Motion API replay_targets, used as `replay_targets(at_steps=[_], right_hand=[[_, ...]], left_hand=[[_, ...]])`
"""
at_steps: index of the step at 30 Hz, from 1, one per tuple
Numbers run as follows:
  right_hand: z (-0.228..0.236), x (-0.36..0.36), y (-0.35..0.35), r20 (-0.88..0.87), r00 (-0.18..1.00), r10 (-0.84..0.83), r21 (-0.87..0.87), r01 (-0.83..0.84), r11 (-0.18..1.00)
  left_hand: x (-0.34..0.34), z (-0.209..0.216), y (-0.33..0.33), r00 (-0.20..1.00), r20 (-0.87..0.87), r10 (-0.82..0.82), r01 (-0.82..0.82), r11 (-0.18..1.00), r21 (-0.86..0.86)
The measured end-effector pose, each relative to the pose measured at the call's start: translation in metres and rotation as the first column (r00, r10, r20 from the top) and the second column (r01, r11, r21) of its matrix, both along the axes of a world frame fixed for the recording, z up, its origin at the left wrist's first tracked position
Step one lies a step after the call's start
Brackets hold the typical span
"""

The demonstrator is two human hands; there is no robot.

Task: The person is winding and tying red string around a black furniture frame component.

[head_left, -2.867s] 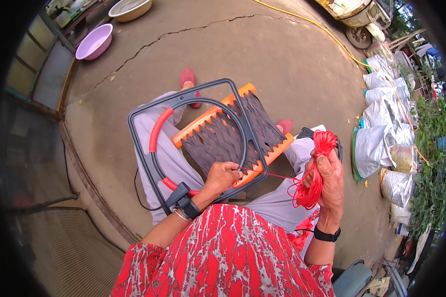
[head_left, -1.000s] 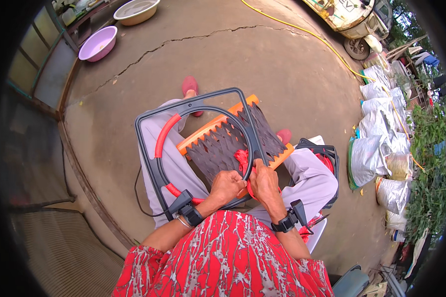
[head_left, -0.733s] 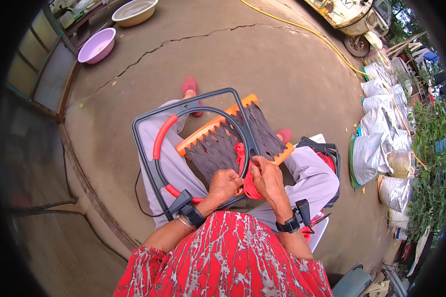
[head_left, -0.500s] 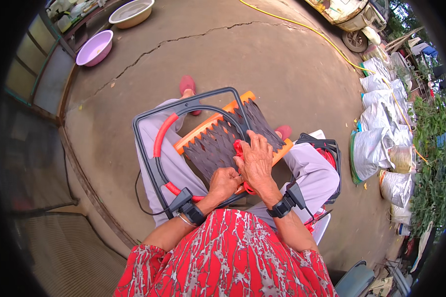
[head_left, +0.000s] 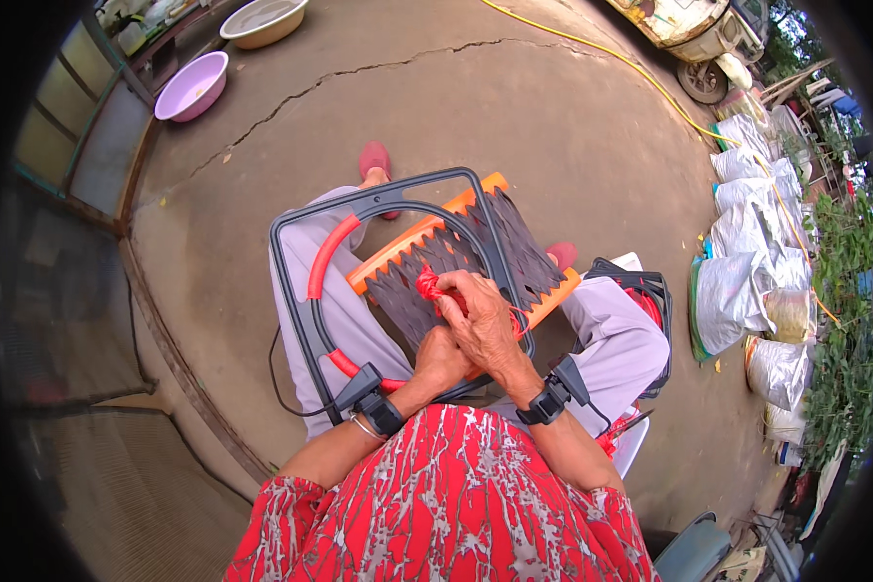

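A dark grey plastic frame (head_left: 278, 281) with a round hoop inside it lies over my lap. Red cord wrapping (head_left: 330, 254) covers stretches of the hoop's left side. My right hand (head_left: 488, 325) is closed round a bunched red cord (head_left: 428, 282), whose loose strands show by the hoop's right side. Below it, my left hand (head_left: 442, 357) is closed near the hoop's lower right. The right hand overlaps it and hides its fingertips. Under the frame is a piece of dark slatted webbing (head_left: 398, 296) between orange bars (head_left: 412, 235), lying across between my knees.
By my right knee stands a black crate (head_left: 658, 364) with red cord inside. White sacks (head_left: 732, 301) line the right side, and a yellow hose (head_left: 640, 78) runs across the far ground. A purple basin (head_left: 192, 87) and a beige basin (head_left: 262, 24) are far left.
My right hand has turned and drawn the bunched red cord leftward over the hoop's inside. My left hand stays low, now more covered by the right. The view has shifted slightly.
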State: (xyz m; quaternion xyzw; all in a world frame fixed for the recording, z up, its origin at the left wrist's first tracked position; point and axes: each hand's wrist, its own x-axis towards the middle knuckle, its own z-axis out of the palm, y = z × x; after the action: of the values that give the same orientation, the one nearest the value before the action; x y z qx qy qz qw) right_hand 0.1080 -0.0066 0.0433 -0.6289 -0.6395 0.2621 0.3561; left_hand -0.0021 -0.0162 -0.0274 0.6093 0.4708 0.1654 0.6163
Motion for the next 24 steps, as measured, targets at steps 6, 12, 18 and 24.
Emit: replay_targets(at_steps=[6, 12, 18, 24], right_hand=[[-0.034, 0.001, 0.002, 0.263, 0.962, -0.079, 0.087, 0.057, 0.995], [-0.023, 0.012, 0.011, -0.094, 0.993, 0.072, -0.207, -0.090, 0.974], [0.030, 0.038, 0.006, -0.935, 0.302, -0.185, -0.141, 0.162, 0.977], [0.086, 0.079, -0.071, -0.948, 0.273, -0.164, -0.110, 0.203, 0.973]], left_hand=[[0.001, -0.005, -0.004, 0.999, 0.000, 0.045, -0.045, 0.998, -0.033], [0.001, -0.011, -0.005, 0.998, 0.047, 0.051, -0.050, 0.998, -0.038], [0.003, 0.000, -0.001, 0.996, 0.059, 0.071, -0.060, 0.984, -0.166], [0.002, 0.018, 0.014, 0.959, 0.222, 0.178, -0.085, 0.924, -0.373]])
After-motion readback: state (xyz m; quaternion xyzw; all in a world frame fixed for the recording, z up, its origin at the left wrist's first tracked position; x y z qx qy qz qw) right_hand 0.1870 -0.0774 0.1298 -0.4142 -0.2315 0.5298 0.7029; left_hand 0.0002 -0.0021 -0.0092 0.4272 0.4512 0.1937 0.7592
